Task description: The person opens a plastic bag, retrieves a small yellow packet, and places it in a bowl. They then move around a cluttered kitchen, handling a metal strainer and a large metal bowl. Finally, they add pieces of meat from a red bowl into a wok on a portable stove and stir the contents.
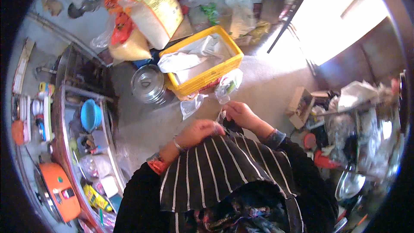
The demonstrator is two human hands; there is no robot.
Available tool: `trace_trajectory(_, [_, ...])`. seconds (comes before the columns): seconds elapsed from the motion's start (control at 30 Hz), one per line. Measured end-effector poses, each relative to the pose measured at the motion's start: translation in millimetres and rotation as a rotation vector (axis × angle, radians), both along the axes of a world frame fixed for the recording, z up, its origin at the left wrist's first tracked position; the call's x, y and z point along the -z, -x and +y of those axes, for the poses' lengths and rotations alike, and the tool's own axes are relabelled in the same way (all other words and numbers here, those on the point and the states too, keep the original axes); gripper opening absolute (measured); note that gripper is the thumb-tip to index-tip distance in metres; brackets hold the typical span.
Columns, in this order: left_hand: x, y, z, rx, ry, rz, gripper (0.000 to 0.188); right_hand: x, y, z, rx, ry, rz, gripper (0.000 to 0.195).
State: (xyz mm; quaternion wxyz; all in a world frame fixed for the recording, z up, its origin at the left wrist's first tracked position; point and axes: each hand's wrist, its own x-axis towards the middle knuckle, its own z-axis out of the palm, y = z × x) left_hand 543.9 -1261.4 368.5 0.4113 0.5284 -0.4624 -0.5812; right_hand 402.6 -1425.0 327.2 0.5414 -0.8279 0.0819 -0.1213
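Note:
A black apron with white stripes [210, 171] hangs over my front, its far edge raised near my hands. My left hand [200, 132], with a bracelet at the wrist, lies at that edge; its fingertips are blurred, and whether it grips the cloth cannot be told. To its right, my right hand [237, 113] has its fingers pinched on a dark piece of cloth that hangs below them by the apron's edge. Past my hands, on the floor, are a clear plastic bag [191, 106] and another plastic bag with something green inside [230, 84].
Ahead stands a yellow plastic crate [207, 82] with white sheeting in it, beside stacked metal lids or basins [148, 84] and large filled sacks [155, 16]. Left is a cabinet with a blue basin [90, 115]; right are a cardboard box [300, 107] and cluttered shelves.

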Motion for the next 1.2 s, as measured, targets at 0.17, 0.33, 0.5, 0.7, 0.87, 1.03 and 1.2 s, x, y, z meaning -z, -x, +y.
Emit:
trace_trajectory(0.17, [11.7,-33.0,-23.5,-0.571,0.041,-0.210,0.023,-15.5,-84.5,-30.8,-0.606,0.134,0.200,0.016])
trace_trajectory(0.33, [6.6,-44.5,-28.5,-0.441,-0.120,-0.254,0.024,-24.6,-153.7,-82.5,-0.598,-0.160,0.264,0.019])
trace_trajectory(0.5, [0.6,-42.2,-26.8,-0.992,-0.066,0.104,0.021,1.3,-186.9,-66.6,-0.866,-0.581,0.385,0.031])
trace_trajectory(0.7, [1.7,-23.6,-10.0,-1.283,-0.012,0.295,0.012,-6.3,-197.0,-52.8,-1.138,-0.679,0.610,0.039])
trace_trajectory(0.87, [-4.1,-6.5,10.3,-1.392,-0.023,0.112,0.026,-13.1,-201.5,-15.6,-1.111,-0.616,0.664,0.035])
trace_trajectory(1.03, [-3.9,34.8,73.8,-1.476,0.080,-0.145,0.023,-24.4,-186.6,55.2,-1.269,-0.279,0.541,0.023])
trace_trajectory(1.2, [-9.9,95.0,144.8,-1.844,0.073,0.036,0.019,-22.7,-161.8,143.4,-1.368,-0.336,0.753,0.013])
